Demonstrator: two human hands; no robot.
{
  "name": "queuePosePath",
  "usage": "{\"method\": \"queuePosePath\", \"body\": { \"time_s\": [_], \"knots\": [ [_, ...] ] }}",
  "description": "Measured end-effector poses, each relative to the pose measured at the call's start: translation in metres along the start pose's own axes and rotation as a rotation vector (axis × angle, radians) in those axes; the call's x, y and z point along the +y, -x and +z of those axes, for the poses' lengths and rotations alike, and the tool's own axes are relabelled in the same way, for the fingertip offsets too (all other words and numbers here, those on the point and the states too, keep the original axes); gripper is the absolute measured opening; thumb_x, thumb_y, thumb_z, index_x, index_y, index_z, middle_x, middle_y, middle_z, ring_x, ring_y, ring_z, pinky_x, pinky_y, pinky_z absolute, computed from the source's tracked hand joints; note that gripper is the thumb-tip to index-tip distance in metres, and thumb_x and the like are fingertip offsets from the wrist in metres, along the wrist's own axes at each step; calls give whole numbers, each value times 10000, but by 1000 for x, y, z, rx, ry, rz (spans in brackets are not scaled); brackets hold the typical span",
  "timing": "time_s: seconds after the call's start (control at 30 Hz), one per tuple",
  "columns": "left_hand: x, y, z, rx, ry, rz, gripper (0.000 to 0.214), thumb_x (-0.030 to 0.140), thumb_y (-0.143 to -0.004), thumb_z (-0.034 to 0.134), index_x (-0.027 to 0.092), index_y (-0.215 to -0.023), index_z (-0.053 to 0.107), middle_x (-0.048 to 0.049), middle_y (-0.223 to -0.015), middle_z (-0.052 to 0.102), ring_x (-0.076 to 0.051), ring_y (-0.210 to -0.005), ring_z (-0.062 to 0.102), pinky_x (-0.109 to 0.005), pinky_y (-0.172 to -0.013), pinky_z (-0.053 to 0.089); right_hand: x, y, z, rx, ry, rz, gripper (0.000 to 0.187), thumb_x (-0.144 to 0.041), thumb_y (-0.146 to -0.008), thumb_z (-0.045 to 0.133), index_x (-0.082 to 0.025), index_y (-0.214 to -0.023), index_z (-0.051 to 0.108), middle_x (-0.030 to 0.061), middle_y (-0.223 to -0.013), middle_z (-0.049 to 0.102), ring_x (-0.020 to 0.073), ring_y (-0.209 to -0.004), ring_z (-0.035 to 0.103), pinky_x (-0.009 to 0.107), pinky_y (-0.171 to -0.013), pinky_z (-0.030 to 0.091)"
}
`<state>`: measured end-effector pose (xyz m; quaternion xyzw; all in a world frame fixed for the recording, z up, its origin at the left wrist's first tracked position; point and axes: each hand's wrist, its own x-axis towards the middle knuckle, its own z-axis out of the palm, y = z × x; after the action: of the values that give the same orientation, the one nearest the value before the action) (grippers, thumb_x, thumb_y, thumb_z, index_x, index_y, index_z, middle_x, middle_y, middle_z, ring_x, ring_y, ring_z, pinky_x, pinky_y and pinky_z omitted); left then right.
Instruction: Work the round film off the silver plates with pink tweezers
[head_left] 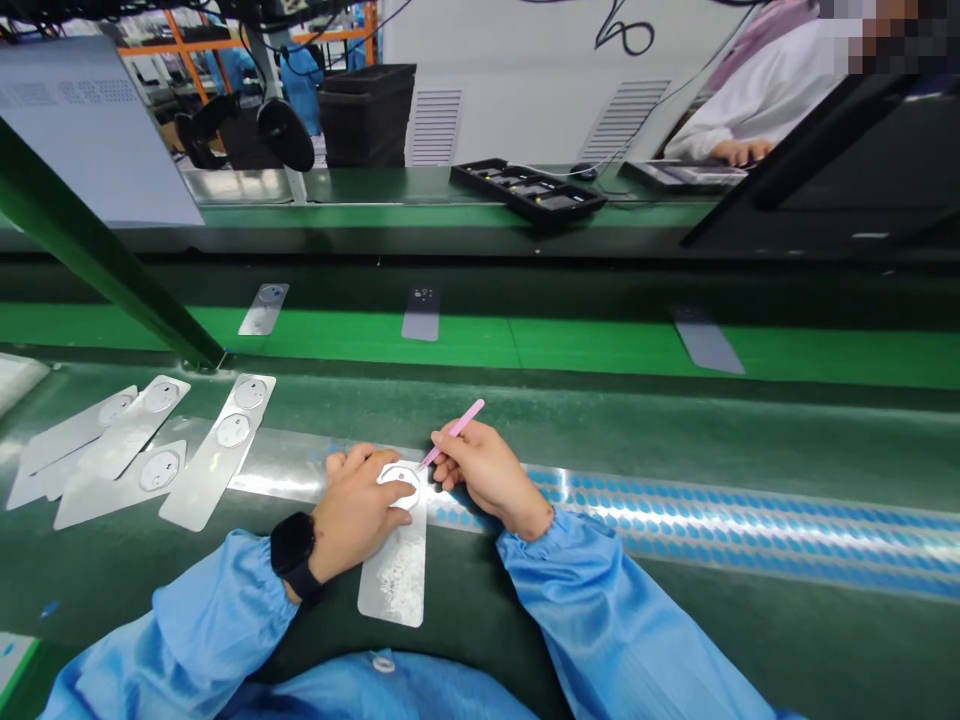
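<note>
My left hand (360, 512), with a black wristwatch (294, 555) on its wrist, lies flat across a silver strip-shaped plate (394, 585), its fingertips beside a white round ring (401, 485) on the plate's far end. My right hand (480, 475) grips slim pink tweezers (454, 432), with their tip close to that ring. The left hand hides part of the ring. A long film of small blue dots (750, 530) runs past both hands to the right.
Several similar silver plates (217, 450) lie at the left. More plates (420, 313) sit on a green belt beyond. A black tray (525, 190) and a co-worker's hand (739, 150) in a white sleeve are farther back. A green beam (97, 240) slants across the left.
</note>
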<state>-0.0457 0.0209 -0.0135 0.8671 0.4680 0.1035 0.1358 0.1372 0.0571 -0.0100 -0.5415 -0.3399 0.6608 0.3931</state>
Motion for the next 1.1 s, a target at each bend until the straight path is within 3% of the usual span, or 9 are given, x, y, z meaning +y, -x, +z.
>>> {"method": "queuePosePath", "body": {
  "time_s": [0.3, 0.47, 0.63, 0.7, 0.8, 0.93, 1.03, 1.1],
  "knots": [
    [2, -2, -5, -49, -35, -18, 209, 328, -730, 766, 316, -935, 727, -53, -1208, 607, -307, -1101, 452, -470, -839, 323, -1, 0, 0, -18, -74, 6, 191, -185, -788, 609, -155, -614, 537, -18, -392, 565, 85, -316, 515, 151, -310, 417],
    [7, -8, -13, -135, 4, -80, 251, 268, -733, 744, 212, -951, 632, -85, -1149, 587, -291, -1104, 446, -457, -867, 358, -2, 0, -2, -43, -111, 9, 195, -204, -782, 625, -156, -609, 548, -16, -393, 565, 85, -316, 507, 155, -313, 408],
    [-3, -25, -37, -149, 183, -133, 232, 103, -717, 609, 187, -915, 520, -37, -991, 577, -187, -905, 543, -338, -810, 430, -2, -3, -10, -100, -237, -16, 274, -321, -726, 687, -156, -550, 557, -8, -385, 559, 79, -313, 499, 160, -331, 404],
    [-17, -43, -57, -102, 191, -119, 175, 122, -734, 566, 195, -889, 529, -13, -926, 592, -164, -835, 561, -288, -765, 445, 0, -5, -12, -101, -283, -23, 295, -353, -694, 709, -158, -537, 553, -7, -383, 557, 81, -310, 499, 166, -327, 394],
    [-45, -86, -97, -5, 63, -228, 128, 206, -787, 526, 210, -910, 560, 18, -833, 627, -152, -753, 583, -251, -712, 456, 2, -8, -14, -118, -318, -24, 331, -400, -654, 741, -152, -540, 553, -5, -381, 555, 77, -303, 491, 165, -326, 380],
    [-82, -157, -148, 130, -101, -347, 218, 186, -782, 505, 200, -985, 584, -28, -960, 660, -185, -886, 611, -264, -793, 461, 4, -10, -13, -152, -348, -25, 416, -482, -582, 779, -135, -542, 553, 2, -388, 554, 73, -307, 488, 164, -320, 370],
    [-97, -200, -158, 189, -223, -433, 283, 149, -743, 534, 173, -1020, 590, -108, -1150, 616, -256, -1106, 550, -313, -902, 428, 6, -12, -12, -145, -385, -23, 430, -491, -561, 790, -140, -557, 541, -11, -389, 539, 78, -306, 487, 171, -311, 369],
    [-97, -219, -144, 191, -279, -484, 312, 199, -766, 541, 161, -1074, 574, -148, -1191, 593, -293, -1146, 532, -352, -902, 431, 6, -13, -11, -140, -396, -18, 420, -478, -567, 789, -146, -568, 532, -15, -394, 535, 86, -307, 494, 176, -301, 363]
  ]
}}
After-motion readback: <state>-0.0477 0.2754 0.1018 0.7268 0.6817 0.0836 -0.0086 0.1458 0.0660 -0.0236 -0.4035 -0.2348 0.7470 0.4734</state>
